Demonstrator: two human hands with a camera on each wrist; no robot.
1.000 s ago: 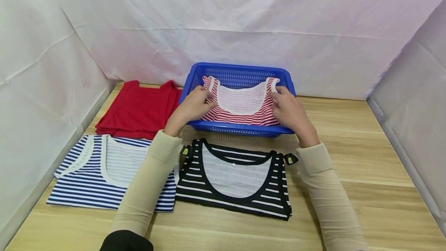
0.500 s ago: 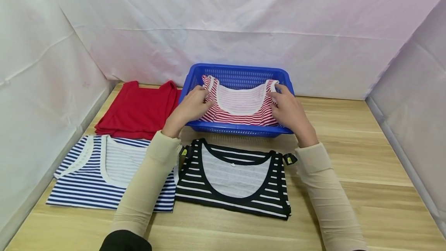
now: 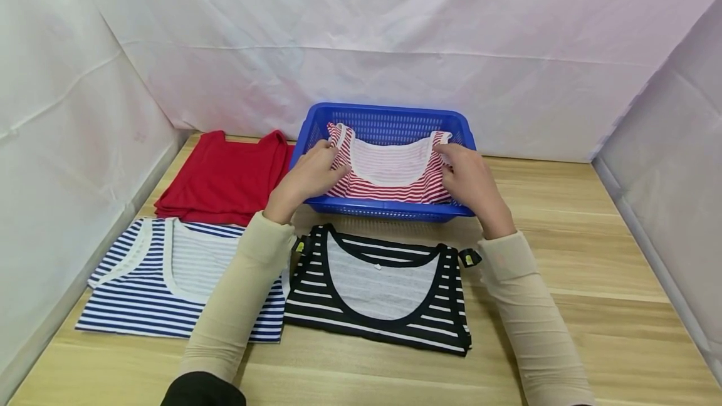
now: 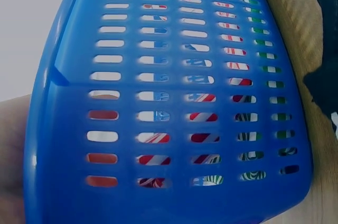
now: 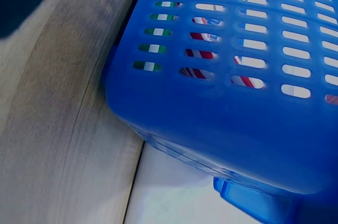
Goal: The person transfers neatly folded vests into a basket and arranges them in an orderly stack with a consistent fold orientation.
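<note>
Right now you are holding the red-and-white striped top (image 3: pixel 389 171) with both hands inside the blue basket (image 3: pixel 389 119), which is sitting on the wooden desk (image 3: pixel 570 255) toward the back, close to the white backdrop. Your left hand (image 3: pixel 307 175) is gripping the top's left shoulder strap, its fingers (image 3: pixel 333 161) curling over the fabric just inside the basket's left wall. Your right hand (image 3: pixel 470 183) is doing the same on the right strap, fingers pinching the cloth beside the basket's right wall. The top is lying folded in the basket with its white neckline facing up and its lower fold resting against the basket's near rim.

Through the left wrist view you are seeing the basket's slotted wall (image 4: pixel 174 102) up close, with red and white stripes showing through the holes; the right wrist view is showing the basket's other wall (image 5: pixel 237 76) and the desk beneath.

Just in front of the basket, a black-and-white striped top (image 3: pixel 380 290) is lying flat. Left of the basket a plain red top (image 3: pixel 225 177) is resting, and nearer to you than that one, a blue-and-white striped top (image 3: pixel 158 281) is lying partly under your left sleeve (image 3: pixel 237 299).
</note>
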